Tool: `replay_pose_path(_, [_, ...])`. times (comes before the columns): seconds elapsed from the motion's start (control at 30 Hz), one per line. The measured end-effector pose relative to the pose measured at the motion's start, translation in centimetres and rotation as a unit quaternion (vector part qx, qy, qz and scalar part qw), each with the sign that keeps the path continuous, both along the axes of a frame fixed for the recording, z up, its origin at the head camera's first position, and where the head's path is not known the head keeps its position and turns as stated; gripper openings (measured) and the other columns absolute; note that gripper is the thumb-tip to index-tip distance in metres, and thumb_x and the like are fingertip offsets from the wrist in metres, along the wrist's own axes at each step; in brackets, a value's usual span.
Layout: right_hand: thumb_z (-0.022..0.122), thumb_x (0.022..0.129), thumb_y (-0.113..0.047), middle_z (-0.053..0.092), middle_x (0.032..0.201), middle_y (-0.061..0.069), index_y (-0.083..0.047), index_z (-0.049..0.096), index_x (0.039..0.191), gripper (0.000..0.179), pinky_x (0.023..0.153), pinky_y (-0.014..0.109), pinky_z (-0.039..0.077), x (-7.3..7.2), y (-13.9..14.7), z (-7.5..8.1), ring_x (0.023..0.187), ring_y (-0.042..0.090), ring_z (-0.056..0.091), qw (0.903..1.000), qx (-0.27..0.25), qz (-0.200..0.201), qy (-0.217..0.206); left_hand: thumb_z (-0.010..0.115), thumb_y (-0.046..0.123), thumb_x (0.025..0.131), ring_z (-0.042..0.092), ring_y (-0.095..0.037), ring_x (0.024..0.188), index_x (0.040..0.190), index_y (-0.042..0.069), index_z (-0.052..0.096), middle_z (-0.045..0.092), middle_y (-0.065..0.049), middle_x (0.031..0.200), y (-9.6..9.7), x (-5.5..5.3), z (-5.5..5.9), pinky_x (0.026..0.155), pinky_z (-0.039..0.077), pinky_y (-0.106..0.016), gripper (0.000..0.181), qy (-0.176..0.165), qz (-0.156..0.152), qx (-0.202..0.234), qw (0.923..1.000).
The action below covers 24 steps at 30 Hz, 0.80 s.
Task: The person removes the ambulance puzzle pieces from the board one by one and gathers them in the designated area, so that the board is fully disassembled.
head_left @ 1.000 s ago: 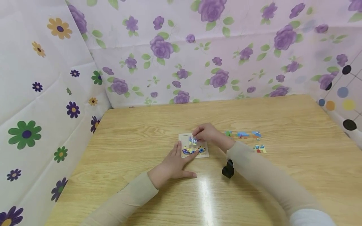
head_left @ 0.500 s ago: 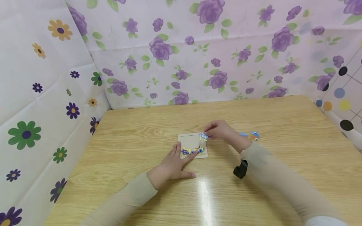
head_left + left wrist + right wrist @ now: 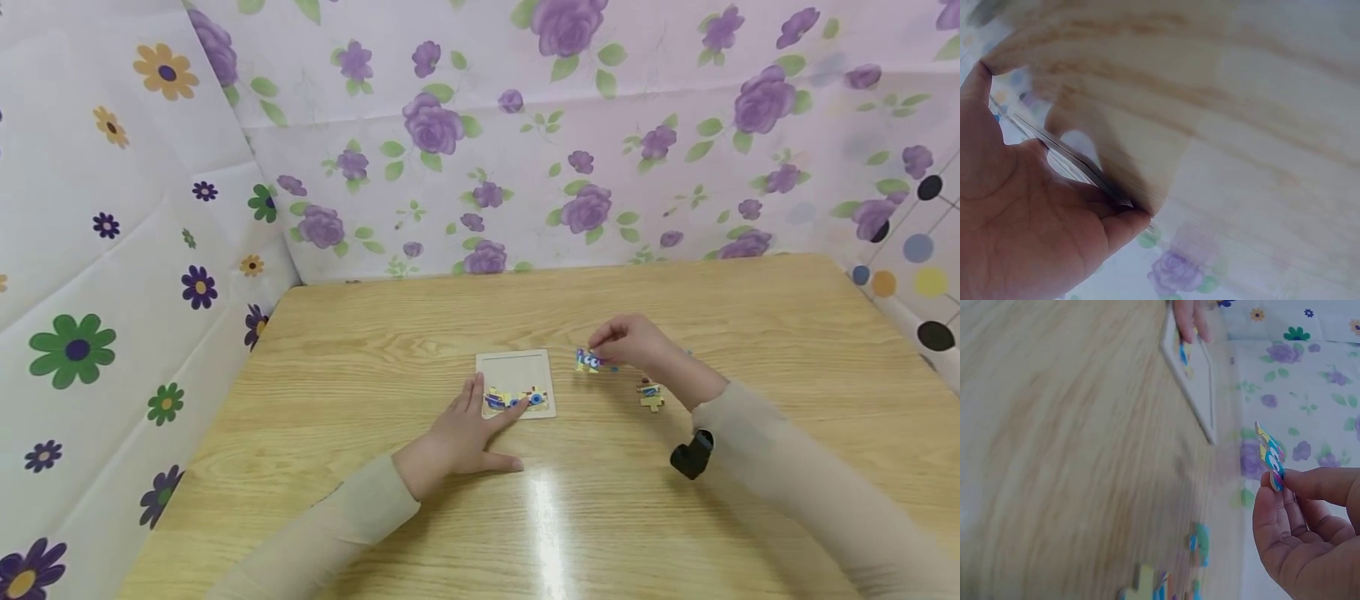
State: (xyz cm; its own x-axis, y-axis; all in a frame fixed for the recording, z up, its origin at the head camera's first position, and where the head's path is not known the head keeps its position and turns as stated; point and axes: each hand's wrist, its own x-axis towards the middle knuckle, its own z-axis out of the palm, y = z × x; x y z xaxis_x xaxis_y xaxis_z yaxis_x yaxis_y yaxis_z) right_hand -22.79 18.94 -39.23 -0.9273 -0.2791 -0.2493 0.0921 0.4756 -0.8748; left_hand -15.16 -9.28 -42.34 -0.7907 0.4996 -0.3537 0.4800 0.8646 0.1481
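Note:
A small square puzzle tray (image 3: 491,358) lies on the wooden table, with colourful pieces (image 3: 494,399) along its near side and bare board above them. My left hand (image 3: 459,433) rests at the tray's near left corner, fingers spread, with the index finger and others over its edge. To the right of the tray, my right hand (image 3: 636,342) pinches a puzzle piece (image 3: 586,361) between thumb and fingers. In the right wrist view this piece (image 3: 1272,457) shows cartoon eyes on blue and yellow, raised above the table.
A loose yellow puzzle piece (image 3: 652,397) lies below my right wrist. The right wrist view shows a green and blue piece (image 3: 1200,544) and others at its bottom edge. A black wrist camera (image 3: 692,455) hangs from the right sleeve. Floral cloth (image 3: 435,167) closes off the back.
My right hand has moved right, from over the tray to beside it, with the puzzle piece in its fingers. The tray's upper area now shows bare. My left hand has stayed in place.

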Motion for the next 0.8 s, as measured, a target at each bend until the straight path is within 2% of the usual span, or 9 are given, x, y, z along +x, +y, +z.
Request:
replay_pose_path(0.23, [0.058, 0.092, -0.006, 0.064, 0.098, 0.009, 0.004, 0.061, 0.106, 0.017, 0.078, 0.036, 0.053, 0.9, 2.1, -0.7, 0.084, 0.015, 0.061, 0.9993, 0.035, 0.011, -0.011, 0.048, 0.072, 0.082, -0.002, -0.044, 0.143, 0.151, 0.042, 0.008, -0.007, -0.034, 0.153, 0.0, 0.1, 0.1, 0.116, 0.015, -0.052, 0.085, 0.0, 0.0, -0.006, 1.0])
replay_pose_path(0.33, [0.057, 0.092, -0.004, 0.065, 0.097, 0.011, 0.006, 0.06, 0.106, 0.017, 0.074, 0.034, 0.053, 1.3, 2.6, -1.0, 0.082, 0.015, 0.062, 0.9992, 0.034, 0.016, -0.016, 0.048, 0.072, 0.082, -0.002, -0.045, 0.143, 0.151, 0.042, 0.008, -0.006, -0.034, 0.152, 0.0, 0.0, 0.1, 0.116, 0.015, -0.051, 0.085, 0.0, -0.001, -0.007, 1.0])
replay_pose_path(0.57, [0.059, 0.09, 0.0, 0.064, 0.09, 0.008, 0.007, 0.061, 0.103, 0.015, 0.07, 0.028, 0.054, 1.6, 3.0, -2.2, 0.076, 0.013, 0.061, 0.9992, 0.029, 0.008, -0.028, 0.047, 0.073, 0.082, -0.001, -0.045, 0.143, 0.151, 0.042, 0.009, -0.006, -0.034, 0.152, 0.0, -0.1, 0.0, 0.117, 0.015, -0.05, 0.085, 0.007, -0.005, -0.018, 0.9998])
replay_pose_path(0.8, [0.059, 0.089, 0.002, 0.065, 0.091, 0.011, 0.008, 0.061, 0.099, 0.012, 0.069, 0.029, 0.055, 1.7, 2.8, -2.9, 0.078, 0.013, 0.061, 0.999, 0.035, 0.014, -0.023, 0.046, 0.073, 0.082, -0.002, -0.045, 0.143, 0.151, 0.043, 0.007, -0.007, -0.034, 0.153, 0.0, -0.1, -0.1, 0.116, 0.016, -0.051, 0.085, 0.002, -0.003, -0.019, 0.9998])
